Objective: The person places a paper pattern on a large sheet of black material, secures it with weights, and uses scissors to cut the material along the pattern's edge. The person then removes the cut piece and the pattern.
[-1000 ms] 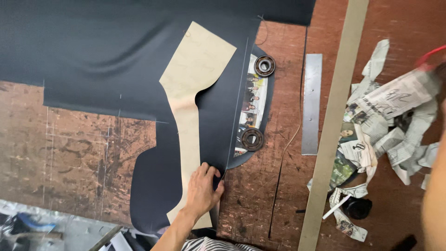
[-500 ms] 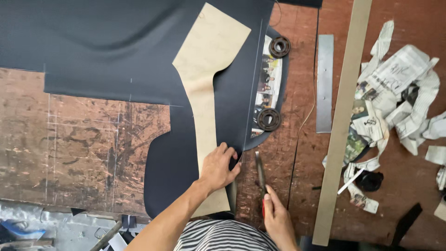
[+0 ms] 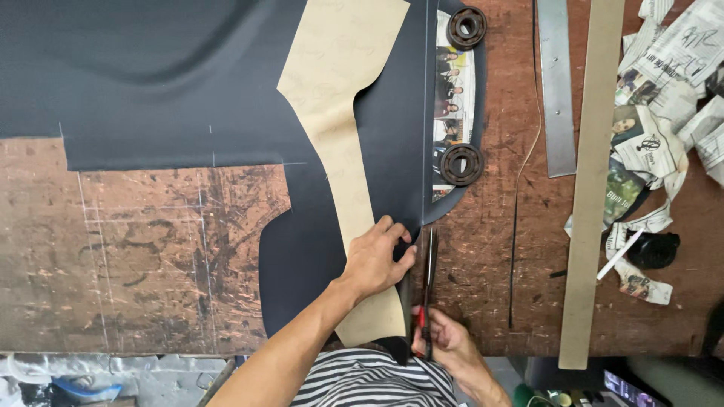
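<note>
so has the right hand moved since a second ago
Yes. The right hand, out of view then, has come in at the table's near edge, holding scissors beside the dark fabric.

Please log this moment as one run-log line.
left hand: presses tan pattern on dark fabric | right hand: holds scissors at fabric edge
</note>
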